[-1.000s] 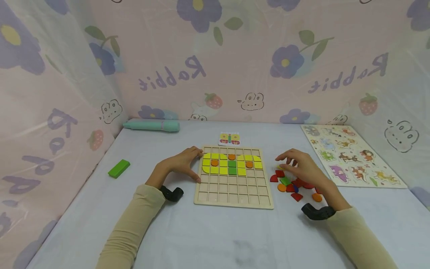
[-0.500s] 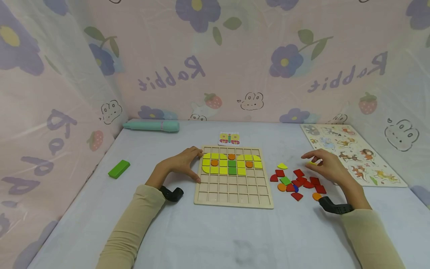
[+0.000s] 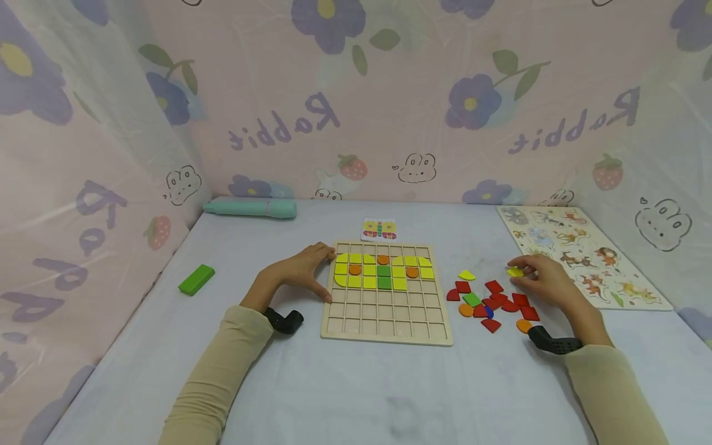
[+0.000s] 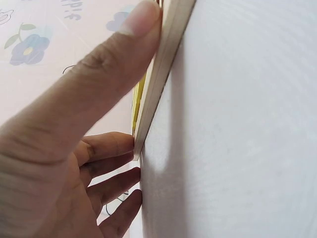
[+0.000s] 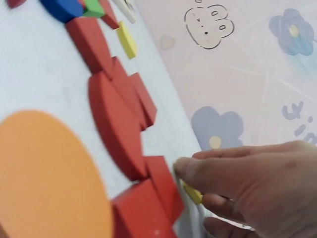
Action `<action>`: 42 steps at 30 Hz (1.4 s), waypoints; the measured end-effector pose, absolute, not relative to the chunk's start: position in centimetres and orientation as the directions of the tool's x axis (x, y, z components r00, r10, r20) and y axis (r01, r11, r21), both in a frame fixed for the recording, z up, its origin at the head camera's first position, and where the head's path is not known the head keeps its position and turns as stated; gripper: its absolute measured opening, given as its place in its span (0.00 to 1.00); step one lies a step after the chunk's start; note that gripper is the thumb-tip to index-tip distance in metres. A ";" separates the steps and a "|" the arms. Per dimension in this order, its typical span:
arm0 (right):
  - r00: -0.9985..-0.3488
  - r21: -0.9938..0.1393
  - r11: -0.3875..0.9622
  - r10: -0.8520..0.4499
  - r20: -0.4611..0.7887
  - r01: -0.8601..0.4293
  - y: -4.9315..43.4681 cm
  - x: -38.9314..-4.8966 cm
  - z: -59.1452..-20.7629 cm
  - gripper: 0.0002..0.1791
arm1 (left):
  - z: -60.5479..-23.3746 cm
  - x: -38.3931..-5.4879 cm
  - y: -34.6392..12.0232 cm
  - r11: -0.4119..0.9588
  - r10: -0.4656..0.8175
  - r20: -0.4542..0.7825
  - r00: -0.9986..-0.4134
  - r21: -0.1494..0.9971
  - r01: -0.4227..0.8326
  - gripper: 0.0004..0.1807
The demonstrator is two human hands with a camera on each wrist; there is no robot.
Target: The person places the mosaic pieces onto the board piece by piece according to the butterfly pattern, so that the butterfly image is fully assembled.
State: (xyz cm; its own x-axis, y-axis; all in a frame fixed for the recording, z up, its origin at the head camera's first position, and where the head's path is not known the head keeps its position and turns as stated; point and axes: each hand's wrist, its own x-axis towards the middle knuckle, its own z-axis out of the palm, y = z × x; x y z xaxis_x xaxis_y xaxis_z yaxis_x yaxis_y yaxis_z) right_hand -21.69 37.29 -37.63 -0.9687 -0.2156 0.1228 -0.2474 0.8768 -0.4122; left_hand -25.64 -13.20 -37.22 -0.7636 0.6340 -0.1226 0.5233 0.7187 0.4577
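My left hand (image 3: 303, 270) rests at the left edge of the wooden grid board (image 3: 386, 327), thumb and fingertips spread along its side and far corner. Set in the board are yellow tiles (image 3: 340, 270), orange discs and two green squares. To the right of the loose pieces, my right hand (image 3: 542, 278) pinches a yellow tile (image 3: 515, 272) between thumb and fingers; in the right wrist view the fingers partly hide this yellow tile (image 5: 193, 193). Another yellow tile (image 3: 466, 275), with a curved edge, lies on the table between the board and this hand.
Red tiles (image 3: 493, 287), a green square (image 3: 472, 300), orange discs (image 3: 466, 310) and a blue piece lie loosely right of the board. A pattern card (image 3: 380, 229) is behind it. An animal puzzle sheet (image 3: 578, 256), green block (image 3: 196, 280) and teal tube (image 3: 250, 208) lie farther out.
My right hand has moved right from over the loose pieces to beside the animal puzzle sheet, then lowered slightly with the yellow tile. One yellow tile is uncovered. The left hand stays put.
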 end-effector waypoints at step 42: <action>-0.711 -0.495 0.537 -0.643 0.284 -0.683 21.7 -22.3 -38.4 0.07 | -36.9 -25.4 -13.1 0.731 0.623 -0.143 -0.769 0.458 0.506 0.52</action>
